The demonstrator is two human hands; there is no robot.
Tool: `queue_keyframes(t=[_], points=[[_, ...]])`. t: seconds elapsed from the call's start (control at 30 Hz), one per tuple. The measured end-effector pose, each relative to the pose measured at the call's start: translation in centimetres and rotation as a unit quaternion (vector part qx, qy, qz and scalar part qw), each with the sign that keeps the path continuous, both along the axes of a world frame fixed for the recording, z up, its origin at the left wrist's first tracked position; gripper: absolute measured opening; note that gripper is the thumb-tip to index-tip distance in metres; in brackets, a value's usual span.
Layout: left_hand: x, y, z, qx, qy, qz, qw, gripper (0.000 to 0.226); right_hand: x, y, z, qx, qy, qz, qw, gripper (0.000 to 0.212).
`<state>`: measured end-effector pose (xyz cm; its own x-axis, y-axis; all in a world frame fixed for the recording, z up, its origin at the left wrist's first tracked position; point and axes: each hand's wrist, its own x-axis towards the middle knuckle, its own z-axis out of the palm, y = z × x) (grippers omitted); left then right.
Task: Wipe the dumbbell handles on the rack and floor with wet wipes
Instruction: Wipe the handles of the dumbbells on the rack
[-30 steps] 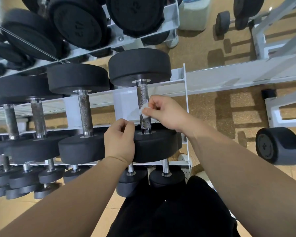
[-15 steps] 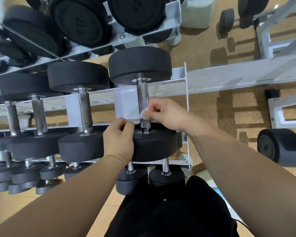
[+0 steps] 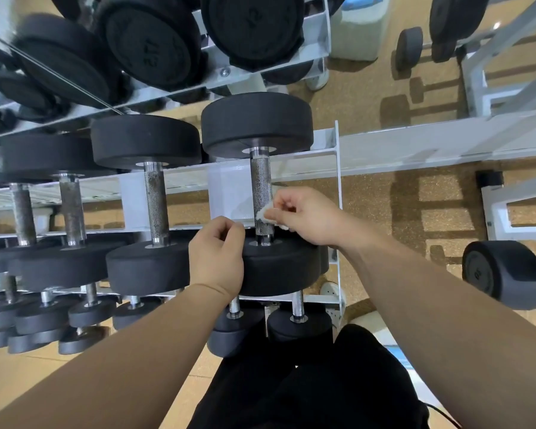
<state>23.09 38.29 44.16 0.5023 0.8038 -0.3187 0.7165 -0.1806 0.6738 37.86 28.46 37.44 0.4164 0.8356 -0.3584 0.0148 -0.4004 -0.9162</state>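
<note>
Right hand (image 3: 307, 215) pinched a crumpled white wet wipe (image 3: 262, 213) between thumb and fingertips and pressed it to the lower part of the knurled steel handle (image 3: 260, 181) of the end dumbbell (image 3: 257, 125), which lay across the middle shelf of the white rack (image 3: 338, 168). Left hand (image 3: 217, 258) sat with curled fingers against that dumbbell's near head; whether it gripped anything could not be told. Other black dumbbells (image 3: 146, 140) filled the shelves to the left and below. Speckled tan floor (image 3: 415, 205) spread to the right, where a loose dumbbell (image 3: 502, 274) lay near a white machine frame (image 3: 492, 212).
</note>
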Motion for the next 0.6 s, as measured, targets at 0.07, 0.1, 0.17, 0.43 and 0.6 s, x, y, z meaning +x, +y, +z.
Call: queue_keyframes(t=[0.07,0.1,0.17,0.43,0.6], points=[[0.0,0.1,0.0,-0.001,0.000,-0.001,1.000,0.024,-0.2,1.7,0.0,0.048,0.077,-0.125,0.988,0.030],[0.0,0.1,0.0,-0.001,0.000,-0.001,1.000,0.025,-0.1,2.8,0.1,0.065,0.113,-0.203,0.971,0.029],[0.1,0.1,0.0,-0.001,-0.003,-0.001,1.000,0.025,0.1,4.7,0.5,0.070,0.132,-0.294,0.944,0.028],[0.0,0.1,0.2,-0.017,-0.010,-0.003,1.000,0.025,0.1,0.0,0.6,-0.040,0.053,-0.005,0.998,0.032],[0.0,0.1,0.3,-0.028,-0.021,-0.002,0.999,0.031,-0.2,-0.5,1.4,-0.077,-0.028,0.071,0.994,0.031]])
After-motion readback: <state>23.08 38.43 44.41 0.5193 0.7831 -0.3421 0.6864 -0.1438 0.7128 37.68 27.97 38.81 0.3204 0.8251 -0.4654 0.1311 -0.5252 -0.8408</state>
